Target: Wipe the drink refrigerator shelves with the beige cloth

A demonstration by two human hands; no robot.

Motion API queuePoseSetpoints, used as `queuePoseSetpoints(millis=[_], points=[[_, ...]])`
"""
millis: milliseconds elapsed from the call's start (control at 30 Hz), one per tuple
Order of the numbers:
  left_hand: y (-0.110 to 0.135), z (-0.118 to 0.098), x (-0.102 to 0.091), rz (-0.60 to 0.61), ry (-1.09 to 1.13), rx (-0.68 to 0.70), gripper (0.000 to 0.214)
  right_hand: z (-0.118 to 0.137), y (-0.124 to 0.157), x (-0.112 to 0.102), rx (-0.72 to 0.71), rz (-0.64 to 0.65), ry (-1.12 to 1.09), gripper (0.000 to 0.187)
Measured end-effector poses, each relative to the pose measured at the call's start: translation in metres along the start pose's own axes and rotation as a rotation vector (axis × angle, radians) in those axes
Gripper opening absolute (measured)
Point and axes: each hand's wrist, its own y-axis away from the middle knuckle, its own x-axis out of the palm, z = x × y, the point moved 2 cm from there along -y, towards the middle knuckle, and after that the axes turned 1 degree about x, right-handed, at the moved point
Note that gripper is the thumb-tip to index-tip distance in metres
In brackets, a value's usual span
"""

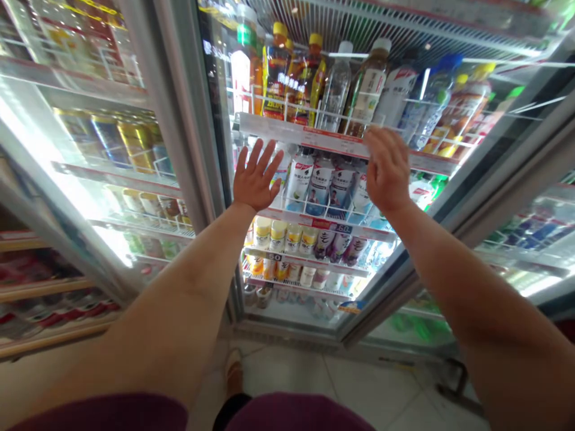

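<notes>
My left hand [257, 178] is raised in front of a glass-fronted drinks cooler with its fingers spread. Nothing is in it; whether its fingertips touch the glass, I cannot tell. Slightly blurred, my right hand [388, 170] is held up near the red-and-white price strip [332, 140], its fingers loosely bent and holding nothing visible. Between the hands, white-labelled bottles [320, 182] stand in a row on a wire-fronted shelf. Above them are a clear bottle [336, 90], a brown drink bottle with a white cap [367, 90] and yellow-capped bottles [275, 72].
Lower shelves hold yellow-and-white drinks [278, 234] and purple-labelled bottles [340, 244]. A grey door frame [191, 114] stands at left, beside another cooler section with gold cans [135, 143]. A slanting frame [381, 305] runs at right. The tiled floor [287, 365] lies below.
</notes>
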Motion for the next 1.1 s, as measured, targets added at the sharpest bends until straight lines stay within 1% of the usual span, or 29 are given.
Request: queuePoseSetpoints(millis=[67, 100, 133, 167, 267, 300, 333, 367, 400, 467, 533, 567, 600, 633, 700, 733, 767, 800, 833, 933, 967, 1000, 1033, 1067, 1100], points=[[0.000, 0.000, 0.000, 0.004, 0.003, -0.005, 0.064, 0.007, 0.006, 0.003, -0.074, 0.133, -0.049, 0.048], [0.000, -0.001, 0.000, 0.005, 0.002, -0.006, 0.064, 0.007, 0.005, 0.003, -0.086, 0.165, -0.060, 0.047], [0.000, -0.001, -0.001, 0.005, 0.002, -0.006, 0.064, 0.003, -0.001, 0.000, -0.075, 0.163, -0.056, 0.046], [-0.001, -0.001, -0.001, 0.005, 0.001, -0.005, 0.064, -0.002, -0.009, -0.003, -0.047, 0.124, -0.040, 0.045], [0.000, -0.001, -0.002, 0.005, -0.002, -0.005, 0.065, -0.017, -0.029, -0.010, 0.070, -0.114, 0.043, 0.044], [0.000, -0.001, -0.002, 0.005, -0.004, -0.005, 0.065, -0.017, -0.031, -0.009, 0.090, -0.167, 0.061, 0.044], [0.000, -0.001, -0.002, 0.006, -0.006, -0.005, 0.065, -0.014, -0.029, -0.005, 0.095, -0.179, 0.067, 0.045], [0.000, -0.001, -0.001, 0.007, -0.009, -0.003, 0.065, -0.009, -0.024, 0.000, 0.083, -0.151, 0.061, 0.045], [0.000, -0.001, -0.001, 0.006, -0.011, 0.000, 0.065, -0.002, -0.017, 0.006, 0.059, -0.092, 0.045, 0.046], [0.000, -0.001, -0.001, 0.004, -0.014, 0.007, 0.064, 0.013, -0.004, 0.016, -0.007, 0.059, 0.007, 0.047], [0.000, 0.000, 0.000, 0.006, -0.009, 0.006, 0.063, 0.020, -0.001, 0.019, -0.060, 0.182, -0.015, 0.047], [0.001, 0.000, 0.000, 0.010, -0.005, 0.004, 0.063, 0.019, -0.005, 0.017, -0.066, 0.216, -0.015, 0.046], [0.001, 0.000, 0.000, 0.015, -0.001, 0.000, 0.063, 0.015, -0.012, 0.014, -0.056, 0.222, -0.007, 0.046], [0.001, 0.001, 0.001, 0.020, 0.001, -0.002, 0.063, 0.009, -0.020, 0.010, -0.032, 0.188, 0.008, 0.047], [0.001, 0.001, 0.001, 0.019, -0.004, 0.002, 0.063, -0.003, -0.034, 0.001, 0.029, 0.037, 0.054, 0.048], [0.001, 0.001, 0.001, 0.014, -0.008, 0.007, 0.063, -0.007, -0.037, -0.001, 0.056, -0.038, 0.079, 0.049], [0.002, 0.001, 0.001, 0.005, -0.011, 0.011, 0.063, -0.008, -0.035, -0.001, 0.073, -0.087, 0.099, 0.049], [0.002, 0.001, 0.000, -0.003, -0.013, 0.015, 0.063, -0.006, -0.030, 0.001, 0.073, -0.093, 0.106, 0.050], [0.002, 0.001, 0.000, -0.010, -0.017, 0.019, 0.063, -0.002, -0.022, 0.006, 0.050, -0.050, 0.097, 0.050], [0.001, 0.000, 0.000, 0.003, -0.042, 0.018, 0.062, 0.016, 0.003, 0.021, -0.132, 0.230, 0.003, 0.051], [0.001, 0.000, 0.000, 0.016, -0.050, 0.012, 0.062, 0.020, 0.007, 0.023, -0.193, 0.304, -0.025, 0.051], [0.001, -0.001, -0.001, 0.028, -0.055, 0.003, 0.062, 0.022, 0.006, 0.023, -0.229, 0.339, -0.042, 0.051], [0.001, -0.001, -0.001, 0.037, -0.055, -0.009, 0.062, 0.020, 0.002, 0.021, -0.228, 0.328, -0.047, 0.051], [0.000, -0.001, -0.002, 0.043, -0.052, -0.022, 0.062, 0.017, -0.005, 0.017, -0.194, 0.272, -0.038, 0.051], [0.000, -0.002, -0.002, 0.045, -0.047, -0.032, 0.062, 0.012, -0.014, 0.012, -0.139, 0.185, -0.021, 0.052]])
